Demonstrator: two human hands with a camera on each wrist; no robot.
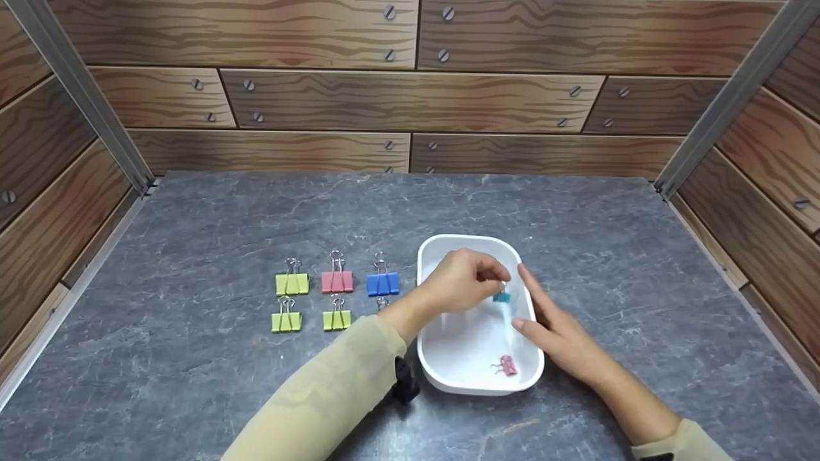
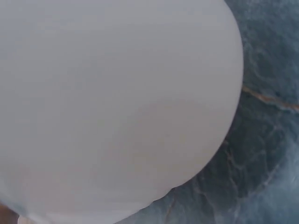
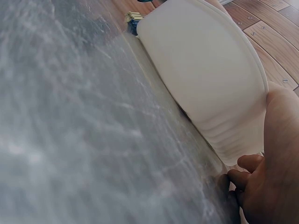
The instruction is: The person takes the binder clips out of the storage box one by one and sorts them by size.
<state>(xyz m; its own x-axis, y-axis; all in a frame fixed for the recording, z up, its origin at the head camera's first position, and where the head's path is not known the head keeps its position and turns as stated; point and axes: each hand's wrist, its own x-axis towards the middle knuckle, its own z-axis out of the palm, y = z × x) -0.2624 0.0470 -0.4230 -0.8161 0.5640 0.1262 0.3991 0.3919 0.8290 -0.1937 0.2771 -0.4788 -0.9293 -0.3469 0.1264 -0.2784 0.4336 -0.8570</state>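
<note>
With my left hand [image 1: 458,282] pinching the teal clip [image 1: 501,296] at the white tray's [image 1: 448,378] two o'clock, I'd lift straight up while my right hand [image 1: 551,330], fingers straight, steadies the rim.

No readable text, labels, brands, numbers or signs in any view. Binder clips, white tray, grey table and wood-pattern walls all unmarked so far as can be seen; both wrist views too blurred to tell.
</note>
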